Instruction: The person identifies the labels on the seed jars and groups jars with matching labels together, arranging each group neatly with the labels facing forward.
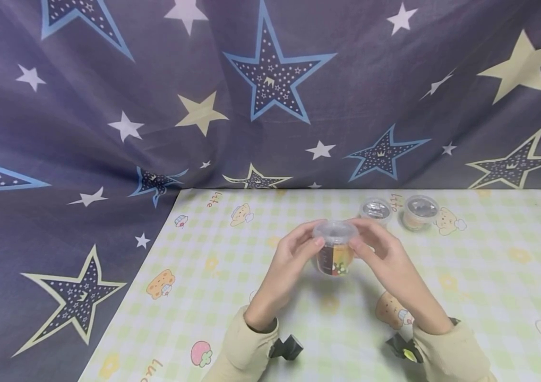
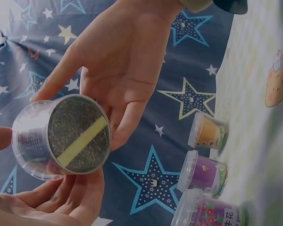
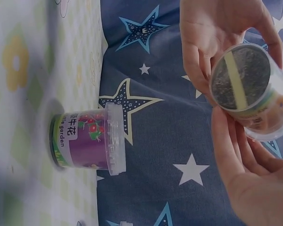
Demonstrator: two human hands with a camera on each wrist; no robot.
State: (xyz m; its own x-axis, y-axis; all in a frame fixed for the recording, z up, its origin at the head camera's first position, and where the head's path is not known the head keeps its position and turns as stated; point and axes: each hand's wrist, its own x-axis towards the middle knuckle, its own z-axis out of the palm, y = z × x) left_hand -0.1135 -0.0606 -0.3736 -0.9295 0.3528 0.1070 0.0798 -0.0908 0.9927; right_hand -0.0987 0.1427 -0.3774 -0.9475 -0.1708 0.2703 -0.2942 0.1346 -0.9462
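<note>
A clear plastic cup (image 1: 336, 259) with a yellow and dark printed label is held up between both hands. My left hand (image 1: 291, 260) grips its left side, thumb on the front below the rim. From the right, my right hand (image 1: 387, 260) holds it the same way. Both wrist views show the cup's underside (image 2: 80, 134), dark and grainy with a pale yellow strip across it. The cup looks raised off the table and tilted in those views. The far fingers are partly hidden behind it in the head view.
Two lidded cups (image 1: 421, 212) stand at the back right. The left wrist view shows an orange-labelled cup (image 2: 208, 132), a purple one (image 2: 205, 174) and another with red flowers (image 2: 205, 212). A checked cloth (image 1: 232, 239) covers the table; a starry curtain (image 1: 155, 79) hangs behind.
</note>
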